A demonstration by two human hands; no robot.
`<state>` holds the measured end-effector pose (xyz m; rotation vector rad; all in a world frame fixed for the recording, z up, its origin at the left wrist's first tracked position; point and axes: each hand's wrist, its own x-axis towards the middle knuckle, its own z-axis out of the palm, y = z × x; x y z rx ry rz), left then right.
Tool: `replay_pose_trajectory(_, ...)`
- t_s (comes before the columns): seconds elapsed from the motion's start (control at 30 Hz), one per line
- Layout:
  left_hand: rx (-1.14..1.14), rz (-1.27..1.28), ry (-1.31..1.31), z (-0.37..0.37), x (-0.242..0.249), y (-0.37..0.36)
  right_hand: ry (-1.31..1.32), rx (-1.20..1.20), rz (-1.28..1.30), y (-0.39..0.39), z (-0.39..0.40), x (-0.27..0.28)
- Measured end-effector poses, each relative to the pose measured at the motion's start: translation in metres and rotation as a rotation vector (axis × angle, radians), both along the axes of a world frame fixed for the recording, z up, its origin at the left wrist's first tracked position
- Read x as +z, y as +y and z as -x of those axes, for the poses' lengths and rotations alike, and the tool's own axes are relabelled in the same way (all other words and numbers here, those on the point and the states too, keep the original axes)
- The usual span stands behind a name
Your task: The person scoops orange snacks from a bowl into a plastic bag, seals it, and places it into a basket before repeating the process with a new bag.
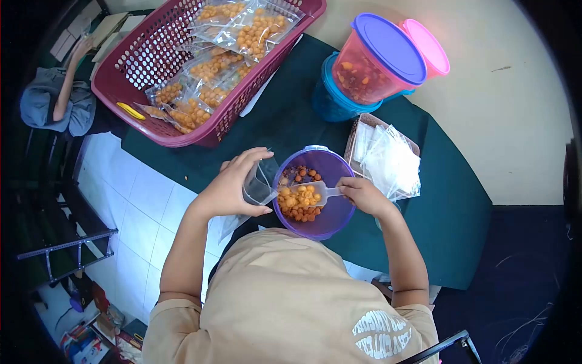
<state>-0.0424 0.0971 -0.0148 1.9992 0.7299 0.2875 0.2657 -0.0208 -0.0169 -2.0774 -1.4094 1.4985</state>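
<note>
My right hand [367, 195] grips the handle of a clear plastic scoop [330, 192], which is heaped with round orange snack balls [298, 198]. The scoop is inside a purple tub [339, 221], above more orange balls at its bottom. At the tub's left rim, my left hand [233, 185] holds a clear plastic bag [260, 182] between thumb and fingers. The bag's mouth is spread toward the scoop's front edge, and no balls show in it.
A maroon basket [209, 130] with several filled bags [260, 33] stands at the back left, holding a yellow object [130, 111]. Right of the tub, a small basket [351, 142] carries flat clear bags [388, 161]. Behind are lidded tubs [370, 67]. Another person [57, 100] is far left.
</note>
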Motion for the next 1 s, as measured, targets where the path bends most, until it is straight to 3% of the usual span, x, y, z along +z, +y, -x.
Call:
replay_pose_trajectory(0.03,-0.003,-0.193,0.045,-0.001,0.003,-0.002,0.022,-0.043,-0.003,-0.003,-0.003,0.003)
replay_pose_trajectory(0.17,0.007,-0.286,0.120,-0.010,0.015,-0.015,0.062,-0.119,-0.011,-0.012,-0.014,0.021)
replay_pose_trajectory(0.23,-0.007,-0.330,0.140,-0.016,0.014,-0.021,0.158,-0.269,0.038,-0.016,-0.017,0.031)
replay_pose_trajectory(0.4,-0.064,-0.426,0.143,-0.025,0.013,-0.027,0.139,-0.301,-0.063,-0.015,-0.013,0.055)
replay_pose_trajectory(0.57,-0.112,-0.424,0.031,-0.034,0.012,-0.026,-0.191,0.071,-0.425,0.000,0.019,0.061)
replay_pose_trajectory(0.73,-0.113,-0.423,-0.065,-0.037,0.007,-0.021,-0.428,0.118,-0.477,0.008,0.069,0.090)
replay_pose_trajectory(0.8,-0.109,-0.349,-0.158,-0.037,0.004,-0.019,-0.644,0.247,-0.777,0.007,0.079,0.095)
replay_pose_trajectory(0.93,-0.064,-0.328,-0.226,-0.033,-0.002,-0.011,-0.852,0.228,-0.847,-0.008,0.077,0.121)
replay_pose_trajectory(1.0,-0.042,-0.338,-0.165,-0.028,-0.003,-0.007,-1.041,0.115,-0.685,-0.017,0.069,0.132)
